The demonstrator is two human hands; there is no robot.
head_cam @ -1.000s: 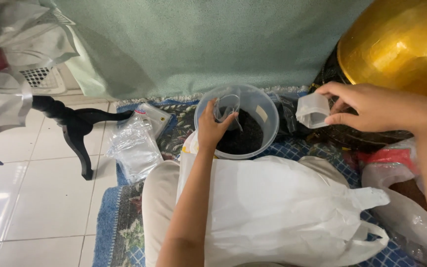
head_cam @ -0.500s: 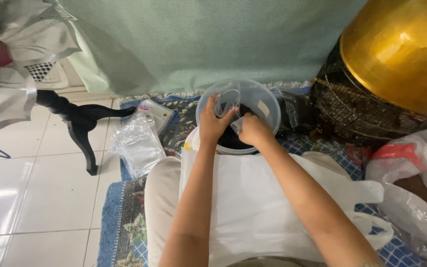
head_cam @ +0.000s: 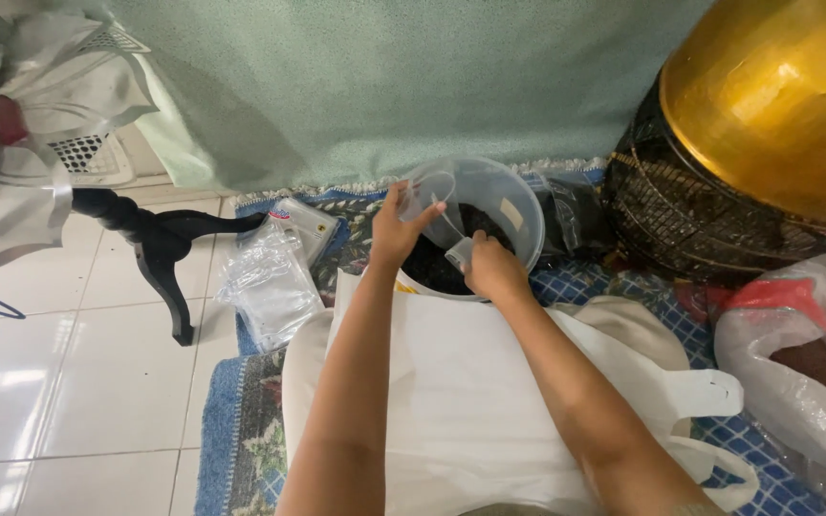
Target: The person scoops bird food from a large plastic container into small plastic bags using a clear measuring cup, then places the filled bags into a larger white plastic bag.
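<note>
A heap of clear bags [head_cam: 265,282] is lying on the rug [head_cam: 241,430]. The left hand [head_cam: 396,229] is pinching a small bag [head_cam: 429,194] open over the tub [head_cam: 520,205] of dark grains. The right hand [head_cam: 492,270] is gripping a scoop [head_cam: 458,252] inside the tub, above the white sack [head_cam: 461,401]. A gold bowl [head_cam: 776,96] is sitting at far right.

both bare forearms reached forward, close together. the left hand [head_cam: 396,229] was raised with fingers pinched; the right hand [head_cam: 491,271] curled knuckles-up in a closed grip.
</note>
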